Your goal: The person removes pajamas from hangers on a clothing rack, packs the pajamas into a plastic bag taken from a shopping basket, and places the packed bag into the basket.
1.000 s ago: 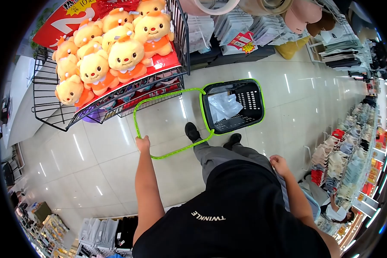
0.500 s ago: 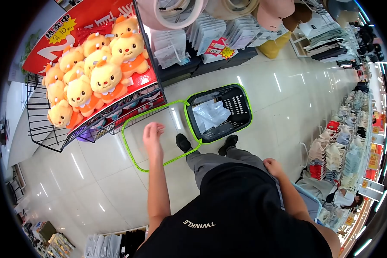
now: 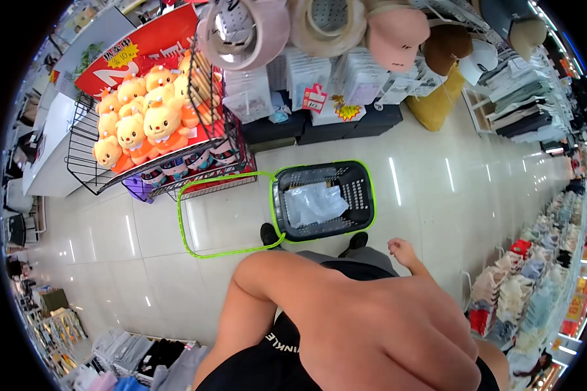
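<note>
Right of the basket, the right hand hangs loose, clamped on nothing; nearer than the basket, the left hand, grip undeterminable, should best leave sightlines clear.

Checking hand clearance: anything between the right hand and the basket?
Nothing visible: only floor shows between the right hand and the basket's near corner. One shoe sits beside that gap; the left hand, close to the camera, doesn't cover it.
</note>
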A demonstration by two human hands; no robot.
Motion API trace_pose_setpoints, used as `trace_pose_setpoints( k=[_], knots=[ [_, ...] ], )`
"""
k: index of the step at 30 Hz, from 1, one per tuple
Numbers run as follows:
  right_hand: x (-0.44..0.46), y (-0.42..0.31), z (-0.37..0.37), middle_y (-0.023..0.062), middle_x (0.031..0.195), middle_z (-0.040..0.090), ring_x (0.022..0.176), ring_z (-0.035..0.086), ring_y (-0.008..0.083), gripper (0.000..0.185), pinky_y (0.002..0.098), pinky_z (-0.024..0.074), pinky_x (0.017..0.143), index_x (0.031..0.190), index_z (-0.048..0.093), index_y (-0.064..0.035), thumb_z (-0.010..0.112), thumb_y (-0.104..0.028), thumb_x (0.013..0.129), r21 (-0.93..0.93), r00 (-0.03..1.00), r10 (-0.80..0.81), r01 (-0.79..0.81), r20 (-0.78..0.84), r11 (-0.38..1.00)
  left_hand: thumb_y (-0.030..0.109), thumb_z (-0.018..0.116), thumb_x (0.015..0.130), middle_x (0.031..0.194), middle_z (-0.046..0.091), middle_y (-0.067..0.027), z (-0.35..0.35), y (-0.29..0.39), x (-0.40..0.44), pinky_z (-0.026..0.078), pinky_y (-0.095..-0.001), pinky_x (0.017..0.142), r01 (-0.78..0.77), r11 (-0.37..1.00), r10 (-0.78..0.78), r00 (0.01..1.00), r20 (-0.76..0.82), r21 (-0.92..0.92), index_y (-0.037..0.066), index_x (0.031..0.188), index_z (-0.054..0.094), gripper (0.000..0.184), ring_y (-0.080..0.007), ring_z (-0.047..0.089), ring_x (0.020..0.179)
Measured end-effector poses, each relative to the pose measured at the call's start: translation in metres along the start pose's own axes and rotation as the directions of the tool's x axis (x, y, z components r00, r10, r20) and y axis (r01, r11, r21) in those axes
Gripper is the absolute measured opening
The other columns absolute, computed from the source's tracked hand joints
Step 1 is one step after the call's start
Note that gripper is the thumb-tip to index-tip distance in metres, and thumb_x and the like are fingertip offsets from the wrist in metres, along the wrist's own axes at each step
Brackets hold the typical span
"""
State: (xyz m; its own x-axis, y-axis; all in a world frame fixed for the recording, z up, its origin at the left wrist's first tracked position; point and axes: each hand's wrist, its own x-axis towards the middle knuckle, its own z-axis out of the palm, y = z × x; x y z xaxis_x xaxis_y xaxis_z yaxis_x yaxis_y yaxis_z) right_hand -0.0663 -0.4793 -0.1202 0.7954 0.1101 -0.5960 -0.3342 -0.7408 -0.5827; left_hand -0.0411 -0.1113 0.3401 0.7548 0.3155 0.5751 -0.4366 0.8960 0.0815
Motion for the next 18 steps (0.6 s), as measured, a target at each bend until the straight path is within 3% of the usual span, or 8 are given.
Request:
trace_pose_setpoints(
  k=[5, 7, 11, 12, 13, 14, 15, 18],
  knots=[
    [0.015, 0.114, -0.065, 0.0083, 0.077, 0.066, 0.064, 0.064, 0.0156, 0.022, 0.0296, 0.0525, 0.062, 0.096, 0.066, -0.0009, 0.057, -0.020, 0.090, 0.056, 0.991, 0.107, -0.112, 0.087, 0.992, 0.024, 0.065, 0.091, 0.052, 0.052, -0.0077, 0.022, -0.129, -0.024, 0.035, -0.0245, 0.037, -0.070, 0.997, 0.067, 0.990, 0.125, 0.019, 0.002, 0.052, 0.056, 0.045, -0.0143, 0.044, 0.038],
    [0.022, 0.191, -0.082, 0.0092, 0.078, 0.067, 0.068, 0.065, 0.0150, 0.025, 0.0289, 0.0536, 0.065, 0.095, 0.068, -0.0017, 0.060, -0.025, 0.089, 0.097, 0.948, 0.303, -0.312, 0.096, 0.945, 0.027, 0.064, 0.091, 0.089, 0.063, -0.0173, -0.001, -0.166, -0.016, 0.051, -0.0338, 0.061, -0.025, 0.998, -0.025, 0.749, 0.662, 0.065, -0.002, 0.088, 0.065, 0.029, -0.0273, 0.062, 0.069],
    [0.041, 0.370, -0.086, 0.0083, 0.071, 0.065, 0.059, 0.063, 0.0235, 0.016, 0.0362, 0.0516, 0.054, 0.089, 0.068, -0.0050, 0.056, -0.016, 0.086, 0.239, 0.903, 0.375, -0.419, 0.209, 0.876, 0.006, 0.063, 0.088, 0.075, 0.064, -0.0135, 0.008, -0.212, -0.023, 0.050, -0.0325, 0.052, -0.008, 0.925, -0.217, 0.811, 0.543, 0.381, -0.004, 0.077, 0.065, 0.015, -0.0244, 0.062, 0.060],
    [0.044, 0.376, -0.087, 0.0071, 0.080, 0.067, 0.067, 0.065, 0.0226, 0.019, 0.0362, 0.0535, 0.059, 0.093, 0.067, -0.0056, 0.055, -0.019, 0.087, -0.372, 0.932, 0.185, -0.059, 0.311, 0.926, 0.007, 0.066, 0.086, 0.078, 0.065, -0.0136, 0.007, -0.214, -0.023, 0.051, -0.0319, 0.053, 0.030, 0.876, -0.296, 0.822, 0.487, 0.481, -0.005, 0.080, 0.067, 0.013, -0.0243, 0.063, 0.062],
    [0.051, 0.377, -0.085, 0.0059, 0.089, 0.070, 0.075, 0.068, 0.0217, 0.021, 0.0363, 0.0554, 0.065, 0.098, 0.067, -0.0063, 0.055, -0.022, 0.089, -0.769, 0.869, 0.100, 0.369, 0.484, 0.522, 0.007, 0.069, 0.085, 0.080, 0.066, -0.0138, 0.007, -0.212, -0.022, 0.051, -0.0313, 0.054, 0.074, 0.814, -0.369, 0.832, 0.414, 0.577, -0.006, 0.084, 0.068, 0.014, -0.0242, 0.064, 0.064],
    [0.056, 0.371, -0.081, 0.0057, 0.089, 0.070, 0.074, 0.068, 0.0213, 0.021, 0.0355, 0.0556, 0.065, 0.098, 0.067, -0.0060, 0.054, -0.020, 0.089, -0.550, 0.867, 0.280, -0.008, 0.413, 0.835, 0.010, 0.068, 0.087, 0.082, 0.067, -0.0136, 0.016, -0.212, -0.020, 0.051, -0.0303, 0.057, 0.122, 0.821, -0.368, 0.860, 0.354, 0.557, -0.004, 0.083, 0.069, 0.015, -0.0230, 0.065, 0.067],
    [0.060, 0.362, -0.074, 0.0054, 0.089, 0.070, 0.073, 0.068, 0.0210, 0.020, 0.0348, 0.0557, 0.065, 0.098, 0.067, -0.0057, 0.054, -0.018, 0.089, -0.204, 0.785, 0.457, -0.409, 0.418, 0.889, 0.010, 0.068, 0.087, 0.082, 0.067, -0.0136, 0.025, -0.215, -0.014, 0.051, -0.0303, 0.057, 0.102, 0.821, -0.350, 0.867, 0.354, 0.561, -0.004, 0.083, 0.069, 0.015, -0.0230, 0.065, 0.067],
    [0.089, 0.301, -0.073, 0.0082, 0.082, 0.069, 0.069, 0.068, 0.0189, 0.021, 0.0333, 0.0552, 0.060, 0.091, 0.067, -0.0038, 0.051, -0.017, 0.091, -0.538, 0.834, 0.138, 0.209, 0.535, 0.817, 0.014, 0.064, 0.091, 0.086, 0.066, -0.0117, 0.077, -0.219, 0.008, 0.051, -0.0327, 0.061, 0.004, 0.913, -0.227, 0.835, 0.501, 0.408, -0.002, 0.095, 0.067, 0.016, -0.0225, 0.065, 0.072]
  ],
)
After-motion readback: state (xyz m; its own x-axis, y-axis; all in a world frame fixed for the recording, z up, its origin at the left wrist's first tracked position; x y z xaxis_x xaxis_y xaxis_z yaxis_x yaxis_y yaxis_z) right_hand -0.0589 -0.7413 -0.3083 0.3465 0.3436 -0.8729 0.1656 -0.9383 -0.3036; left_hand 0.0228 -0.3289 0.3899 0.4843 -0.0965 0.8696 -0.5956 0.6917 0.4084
